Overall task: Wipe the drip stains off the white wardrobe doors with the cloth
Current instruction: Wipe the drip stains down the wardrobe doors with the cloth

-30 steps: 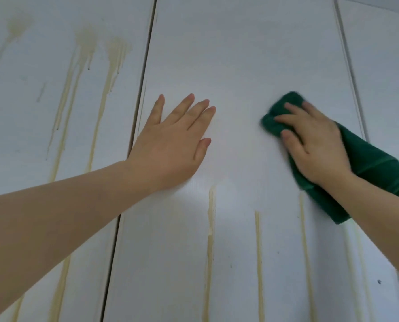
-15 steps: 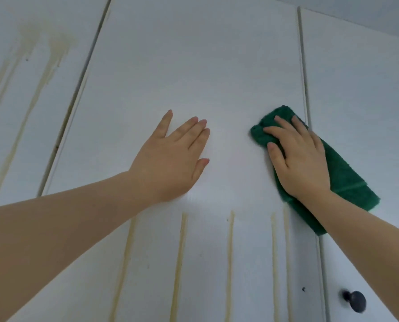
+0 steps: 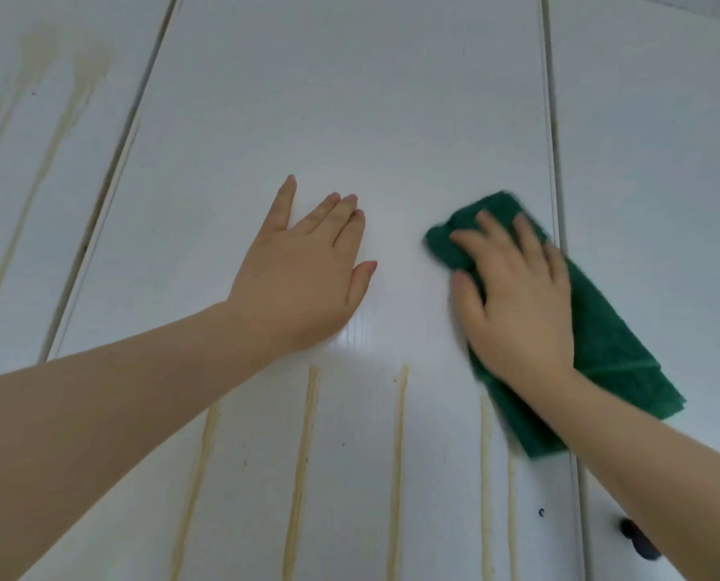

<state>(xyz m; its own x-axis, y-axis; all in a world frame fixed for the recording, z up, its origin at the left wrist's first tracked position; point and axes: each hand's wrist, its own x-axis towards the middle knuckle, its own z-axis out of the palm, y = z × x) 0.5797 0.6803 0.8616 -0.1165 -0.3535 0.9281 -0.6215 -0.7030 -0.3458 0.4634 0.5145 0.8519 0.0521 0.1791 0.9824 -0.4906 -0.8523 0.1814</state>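
1. The folded dark green terry cloth (image 3: pixel 610 341) lies flat against the white panelled wardrobe door (image 3: pixel 350 98), near its right edge and above yellowish vertical drip stains (image 3: pixel 398 454).
2. The right grip (image 3: pixel 522 304) presses the cloth with its fingers spread flat.
3. The left grip (image 3: pixel 304 278) rests flat on the door, fingers straight.

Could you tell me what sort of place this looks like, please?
Probably a bedroom or similar room at home, seen close against a wardrobe: tall white doors split by narrow vertical gaps, a small dark knob low on the right, and yellowish drip stains being wiped with a green cloth.

No legible text or labels anywhere
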